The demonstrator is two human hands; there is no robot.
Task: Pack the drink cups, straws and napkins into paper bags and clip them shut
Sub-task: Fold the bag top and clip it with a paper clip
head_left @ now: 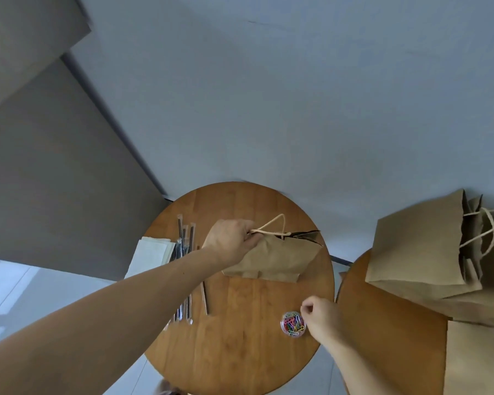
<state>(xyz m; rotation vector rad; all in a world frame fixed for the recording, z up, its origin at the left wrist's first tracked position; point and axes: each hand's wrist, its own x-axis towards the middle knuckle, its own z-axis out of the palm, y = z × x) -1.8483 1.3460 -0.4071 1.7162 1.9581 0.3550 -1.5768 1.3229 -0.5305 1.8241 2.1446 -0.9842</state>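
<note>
A brown paper bag [277,259] stands on the round wooden table [240,354], its mouth folded together. My left hand [230,242] grips the bag's top edge by the cord handle [274,225]. My right hand [321,317] hovers beside a small clear tub of coloured paper clips [293,324], thumb and forefinger pinched together; whether a clip is between them I cannot tell. Wrapped straws [184,252] lie at the table's left, partly under my left forearm. White napkins [151,256] are stacked beside them. No cups are visible.
A second wooden table [382,337] stands to the right with several brown paper bags [419,249] piled on it, one showing cord handles. A wall rises right behind both tables. A grey partition is at the left.
</note>
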